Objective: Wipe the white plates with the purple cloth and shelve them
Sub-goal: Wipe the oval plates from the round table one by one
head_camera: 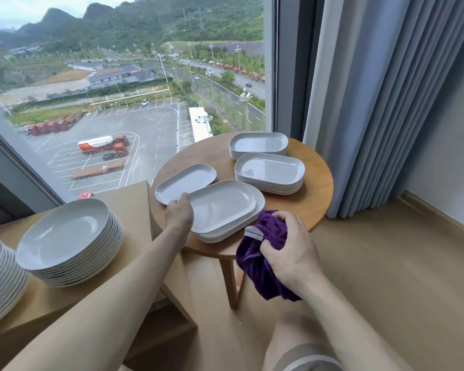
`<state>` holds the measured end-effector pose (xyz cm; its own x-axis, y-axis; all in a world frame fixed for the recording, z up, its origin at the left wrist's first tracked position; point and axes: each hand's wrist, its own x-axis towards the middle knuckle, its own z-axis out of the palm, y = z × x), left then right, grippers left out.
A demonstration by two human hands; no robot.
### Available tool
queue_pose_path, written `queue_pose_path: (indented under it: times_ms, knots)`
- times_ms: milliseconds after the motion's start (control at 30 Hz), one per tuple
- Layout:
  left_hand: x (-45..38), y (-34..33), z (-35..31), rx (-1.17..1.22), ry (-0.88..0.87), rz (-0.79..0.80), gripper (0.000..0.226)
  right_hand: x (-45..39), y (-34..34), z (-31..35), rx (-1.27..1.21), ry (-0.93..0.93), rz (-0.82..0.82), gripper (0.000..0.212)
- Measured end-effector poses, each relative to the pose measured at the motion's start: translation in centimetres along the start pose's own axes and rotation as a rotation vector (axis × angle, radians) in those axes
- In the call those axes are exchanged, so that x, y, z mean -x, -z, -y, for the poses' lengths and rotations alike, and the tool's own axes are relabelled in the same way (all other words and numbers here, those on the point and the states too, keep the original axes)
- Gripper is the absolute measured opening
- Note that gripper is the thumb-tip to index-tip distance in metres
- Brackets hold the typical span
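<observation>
Left hand (179, 213): centre of frame, fingers curled over the near-left rim of the top plate (220, 206) of the front stack.
Right hand (287, 249): lower centre-right, fingers closed round the bunched purple cloth (255, 266), which hangs off the near edge of the tabletop.
Round wooden tabletop (316, 202): centre of frame, carrying four groups of white rounded-rectangular plates.
Front stack: about three plates, the top one skewed on those beneath.
Single plate (185, 183): one, just left of the front stack, its near end under the left hand.
Right stack (270, 172): about eight plates, centre-right.
Rear stack (258, 144): about five plates, just behind the right stack.
Wooden shelf unit (129, 199): left of frame, beside the tabletop.
Round plate stack (70, 242): about ten plates, on the shelf unit's top.
Second round stack (0, 279): left edge, partly cut off; count cannot be told.
Grey curtain (381, 97): one, right of frame.
</observation>
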<state>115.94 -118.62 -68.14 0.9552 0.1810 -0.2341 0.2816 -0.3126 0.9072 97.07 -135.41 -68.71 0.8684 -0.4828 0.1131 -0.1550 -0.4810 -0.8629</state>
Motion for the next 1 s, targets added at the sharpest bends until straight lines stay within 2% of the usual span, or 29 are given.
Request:
queue_pose_path:
  times_ms: [200,300,433,500,567,733,1000]
  knots:
    - [-1.0,-1.0,1.1,-0.163,-0.03,0.011,0.015,0.1,-0.3,0.2,0.005,-0.009,0.005,0.051]
    - [-1.3,-1.1,1.3,-0.164,-0.062,0.003,0.011,0.2,-0.5,0.4,0.014,-0.014,0.01,0.051]
    - [-3.6,-0.6,1.7,-0.05,0.031,-0.144,0.031,0.3,-0.7,0.4,0.016,0.0,0.03,0.052]
    - [-4.7,-0.1,1.8,0.002,0.134,-0.173,0.048,0.4,-0.9,0.5,0.019,0.006,0.03,0.052]
    - [-5.9,0.5,1.9,0.039,0.195,-0.181,0.051,0.6,-1.1,0.7,0.026,0.024,0.045,0.052]
    - [-8.9,1.3,2.0,-0.001,0.219,-0.111,0.028,1.1,-1.7,0.9,0.047,0.067,0.104,0.05]
    - [-11.1,2.7,1.7,-0.041,0.277,0.018,0.016,1.4,-1.6,1.2,0.118,0.144,0.157,0.051]
